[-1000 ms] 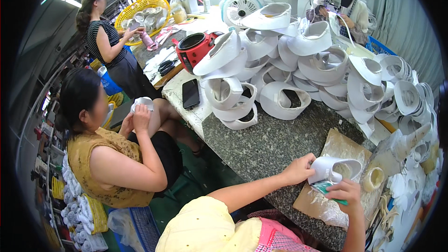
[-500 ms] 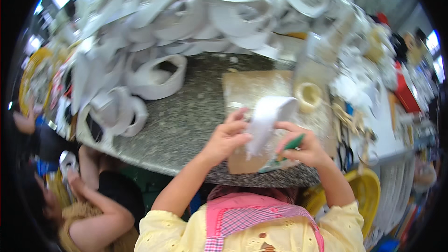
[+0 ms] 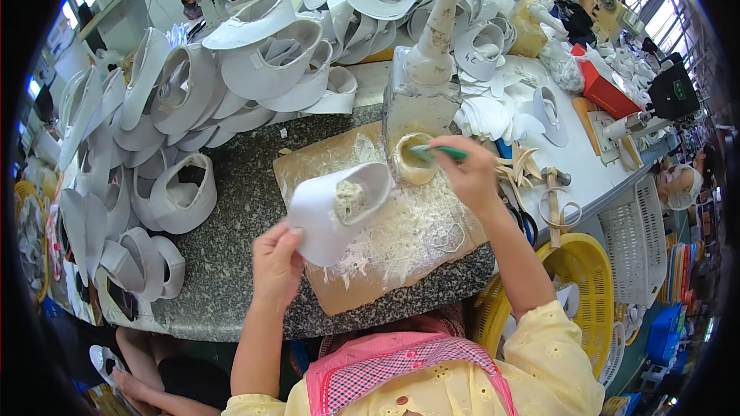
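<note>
My left hand [image 3: 276, 268] is closed on the near edge of a white visor [image 3: 317, 212], which is tilted above a paste-smeared cardboard sheet [image 3: 393, 254]. My right hand [image 3: 472, 177] pinches a green-handled brush [image 3: 452, 153]. The brush's tip is inside a round, cream-coloured paste pot [image 3: 417, 172] at the far edge of the cardboard; the pot's rim hides the very end of it. Right behind the pot stands a pale block [image 3: 420, 112] topped by a tapering, crusted bottle [image 3: 434, 42].
Many white visors [image 3: 270, 69] are heaped along the back and left of the speckled stone table [image 3: 223, 277]. To the right lie scissors [image 3: 529, 227], a hammer [image 3: 552, 192] and a red box [image 3: 605, 88]. A yellow basket [image 3: 590, 277] stands below. Another person's hand [image 3: 127, 381] shows at lower left.
My left hand has moved left with the visor. My right hand, near the visor before, has gone up to the pot with the brush. The whole view has shifted.
</note>
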Demonstrator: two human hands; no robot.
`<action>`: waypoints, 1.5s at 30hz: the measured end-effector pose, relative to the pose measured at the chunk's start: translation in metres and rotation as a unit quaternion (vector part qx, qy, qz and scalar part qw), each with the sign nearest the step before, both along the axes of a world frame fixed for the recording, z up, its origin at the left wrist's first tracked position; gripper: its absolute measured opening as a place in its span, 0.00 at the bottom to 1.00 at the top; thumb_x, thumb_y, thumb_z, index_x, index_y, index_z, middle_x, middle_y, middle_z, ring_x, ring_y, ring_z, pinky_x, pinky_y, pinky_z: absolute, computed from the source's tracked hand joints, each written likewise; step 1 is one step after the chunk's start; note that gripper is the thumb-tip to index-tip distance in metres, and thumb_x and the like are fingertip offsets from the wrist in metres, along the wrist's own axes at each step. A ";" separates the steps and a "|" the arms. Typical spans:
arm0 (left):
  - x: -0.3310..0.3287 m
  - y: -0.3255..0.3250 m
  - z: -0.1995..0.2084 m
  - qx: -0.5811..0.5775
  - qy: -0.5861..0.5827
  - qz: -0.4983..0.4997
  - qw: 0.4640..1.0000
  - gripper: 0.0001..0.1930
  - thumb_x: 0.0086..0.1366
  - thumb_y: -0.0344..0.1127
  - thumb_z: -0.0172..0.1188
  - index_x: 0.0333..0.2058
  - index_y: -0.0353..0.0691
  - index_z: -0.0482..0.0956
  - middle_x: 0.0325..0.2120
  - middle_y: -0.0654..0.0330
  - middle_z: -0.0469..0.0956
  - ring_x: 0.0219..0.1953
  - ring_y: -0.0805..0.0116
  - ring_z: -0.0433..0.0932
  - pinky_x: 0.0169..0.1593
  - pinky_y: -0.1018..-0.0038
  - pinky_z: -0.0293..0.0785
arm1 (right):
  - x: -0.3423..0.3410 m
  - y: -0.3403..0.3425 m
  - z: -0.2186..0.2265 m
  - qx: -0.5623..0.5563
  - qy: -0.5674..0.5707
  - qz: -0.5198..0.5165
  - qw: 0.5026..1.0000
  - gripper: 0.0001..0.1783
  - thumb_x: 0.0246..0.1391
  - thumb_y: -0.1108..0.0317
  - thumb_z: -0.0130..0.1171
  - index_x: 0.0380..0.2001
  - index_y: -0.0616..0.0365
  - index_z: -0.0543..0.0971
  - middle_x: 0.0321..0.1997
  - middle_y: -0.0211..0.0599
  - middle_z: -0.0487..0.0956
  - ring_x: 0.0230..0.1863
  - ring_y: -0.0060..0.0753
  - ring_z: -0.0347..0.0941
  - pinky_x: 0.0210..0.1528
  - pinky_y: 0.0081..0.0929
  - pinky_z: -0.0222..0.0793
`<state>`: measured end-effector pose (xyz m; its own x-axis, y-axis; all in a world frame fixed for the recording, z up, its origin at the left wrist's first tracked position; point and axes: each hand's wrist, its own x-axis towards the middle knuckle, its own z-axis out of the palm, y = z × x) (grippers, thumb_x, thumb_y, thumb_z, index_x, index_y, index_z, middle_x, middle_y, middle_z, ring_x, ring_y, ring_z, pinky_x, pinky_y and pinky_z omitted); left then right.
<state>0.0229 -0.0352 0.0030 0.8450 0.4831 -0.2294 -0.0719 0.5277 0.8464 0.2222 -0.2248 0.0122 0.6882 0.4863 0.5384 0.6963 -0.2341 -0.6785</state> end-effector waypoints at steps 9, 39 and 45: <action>-0.020 0.020 0.043 0.437 0.030 0.171 0.882 0.10 0.52 0.23 0.45 0.34 0.28 0.70 0.26 0.64 0.71 0.27 0.81 0.67 0.31 0.86 0.62 | 0.009 -0.037 0.007 -0.057 -0.075 0.186 0.978 0.07 0.38 0.79 0.55 0.26 0.61 0.75 0.23 0.29 0.74 0.23 0.17 0.68 0.22 0.13 0.61; 0.028 0.034 0.077 0.759 -0.044 0.063 0.646 0.13 0.44 0.28 0.50 0.33 0.39 0.72 0.22 0.57 0.71 0.24 0.63 0.71 0.28 0.72 0.67 | -0.040 -0.006 -0.017 0.220 0.370 0.144 0.891 0.04 0.43 0.76 0.51 0.26 0.64 0.73 0.21 0.36 0.74 0.18 0.19 0.67 0.18 0.13 0.63; 0.027 -0.009 0.020 0.936 -0.055 -0.167 0.303 0.10 0.41 0.33 0.50 0.24 0.36 0.73 0.22 0.56 0.70 0.31 0.65 0.68 0.32 0.72 0.64 | -0.047 0.006 -0.004 0.173 0.238 0.034 0.955 0.06 0.43 0.76 0.53 0.28 0.64 0.73 0.22 0.35 0.74 0.18 0.19 0.67 0.18 0.13 0.62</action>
